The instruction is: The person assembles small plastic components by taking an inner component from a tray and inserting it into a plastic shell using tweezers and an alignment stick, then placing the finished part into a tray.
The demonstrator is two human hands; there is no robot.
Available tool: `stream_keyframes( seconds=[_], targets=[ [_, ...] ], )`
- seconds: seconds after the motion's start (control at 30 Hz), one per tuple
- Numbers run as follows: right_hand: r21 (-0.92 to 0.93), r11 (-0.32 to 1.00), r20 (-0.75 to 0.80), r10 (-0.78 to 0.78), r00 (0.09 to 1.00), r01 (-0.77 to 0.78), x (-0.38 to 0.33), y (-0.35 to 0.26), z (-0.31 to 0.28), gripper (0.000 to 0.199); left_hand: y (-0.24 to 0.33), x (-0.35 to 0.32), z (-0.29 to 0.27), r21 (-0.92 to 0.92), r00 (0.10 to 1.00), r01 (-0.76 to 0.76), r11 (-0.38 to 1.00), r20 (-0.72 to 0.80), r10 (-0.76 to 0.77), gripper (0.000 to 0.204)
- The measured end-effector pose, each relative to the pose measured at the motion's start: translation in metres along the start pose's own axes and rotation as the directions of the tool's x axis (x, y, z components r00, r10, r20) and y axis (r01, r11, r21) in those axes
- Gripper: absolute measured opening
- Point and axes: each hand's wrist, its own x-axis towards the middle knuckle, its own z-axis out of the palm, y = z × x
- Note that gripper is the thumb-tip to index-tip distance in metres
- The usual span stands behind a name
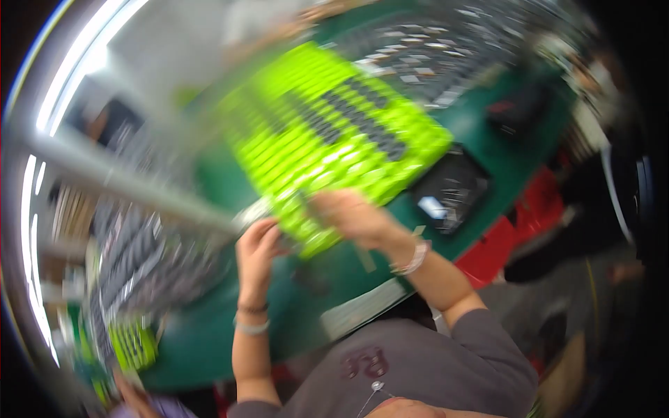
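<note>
A bright yellow-green tray [286, 157] with rows of small pockets lies across the table; dark pieces [366, 125] fill several of its rows. My left hand [256, 247] is at the tray's near left corner, with thumb and fingers pinched together. Over the near part of the tray, my right hand [354, 216] has its fingers closed and pointing left. A small dark blur shows by its fingertips, too smeared to name. Whatever the left fingers hold is also hidden by blur.
A black tray [449, 188] with clear bags stands right of the green one on the green table [212, 334]. Many wrapped dark parts [425, 52] lie at the back, others [153, 258] at the left. Another person's arm [279, 31] reaches in at the far side.
</note>
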Motion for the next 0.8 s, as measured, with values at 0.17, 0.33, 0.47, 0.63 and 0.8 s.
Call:
stream_keyframes(
  seconds=[0.17, 0.33, 0.47, 0.63, 0.8],
  targets=[
    [-0.721, 0.689, 0.149, 0.052, 0.987, 0.073, -0.003, 0.004, 0.010, 0.024, -0.008, -0.025, -0.026, 0.010, 0.999, -0.002, 1.000, -0.051, 0.002, 0.023],
    [-0.965, 0.172, 0.222, 0.130, 0.966, 0.198, -0.029, 0.021, 0.028, 0.026, -0.022, -0.037, -0.042, -0.083, 0.995, 0.059, 0.995, -0.078, -0.066, 0.024],
    [-0.990, -0.065, 0.123, 0.032, 0.992, 0.125, -0.047, 0.041, 0.023, 0.029, -0.024, -0.039, -0.040, -0.099, 0.997, 0.075, 0.992, -0.008, -0.076, 0.025],
    [-0.993, -0.064, 0.106, -0.086, 0.991, 0.101, -0.046, 0.041, 0.029, 0.018, -0.025, -0.044, -0.032, -0.081, 0.999, 0.035, 0.996, -0.014, -0.037, 0.025],
    [-0.945, 0.153, 0.271, -0.123, 0.955, 0.288, -0.039, 0.035, 0.050, 0.020, -0.025, -0.047, -0.021, -0.029, 0.998, 0.004, 1.000, 0.055, -0.003, 0.027]
  ],
)
